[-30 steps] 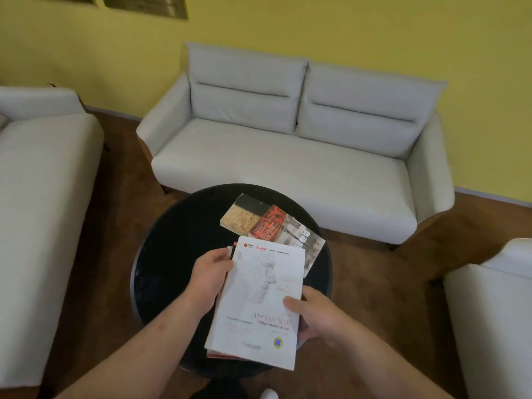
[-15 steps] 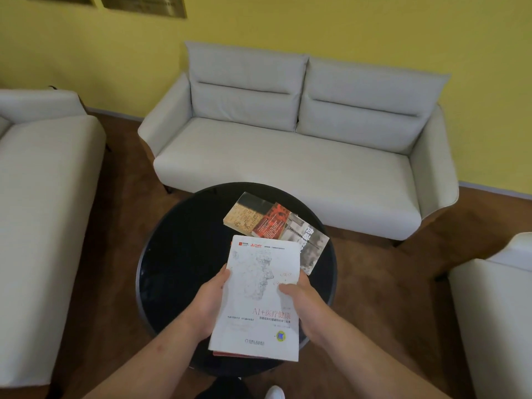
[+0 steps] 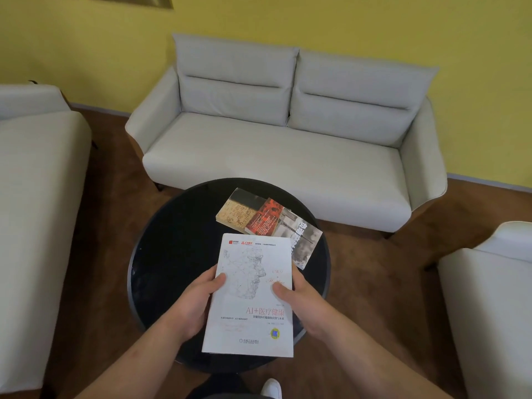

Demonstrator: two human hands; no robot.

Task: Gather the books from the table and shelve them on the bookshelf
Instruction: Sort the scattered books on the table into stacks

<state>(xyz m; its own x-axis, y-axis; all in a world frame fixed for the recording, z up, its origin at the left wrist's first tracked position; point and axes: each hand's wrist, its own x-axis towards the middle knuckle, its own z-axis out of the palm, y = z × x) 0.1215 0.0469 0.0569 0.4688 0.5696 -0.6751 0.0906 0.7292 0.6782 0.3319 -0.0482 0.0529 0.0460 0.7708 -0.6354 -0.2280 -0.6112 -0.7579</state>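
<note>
A white book [image 3: 250, 295] with a line-drawn head and red title is held above the round black table [image 3: 172, 254]. My left hand [image 3: 195, 303] grips its left edge, thumb on the cover. My right hand [image 3: 299, 300] grips its right edge, thumb on the cover too. Whether more books lie under the white one is hidden. Three books lie overlapped on the far part of the table: a tan and black one [image 3: 237, 210], a red one [image 3: 264, 217], and a grey one [image 3: 302, 243]. No bookshelf is in view.
A pale two-seat sofa [image 3: 288, 133] stands behind the table against a yellow wall. Another pale sofa [image 3: 34, 182] is at the left, and an armchair [image 3: 495, 298] at the right. Brown floor surrounds the table. My shoe [image 3: 272, 388] shows at the bottom.
The white book has been squared up and straightened between both hands. My right hand moved from the lower edge up to the right edge. The three far books stayed put.
</note>
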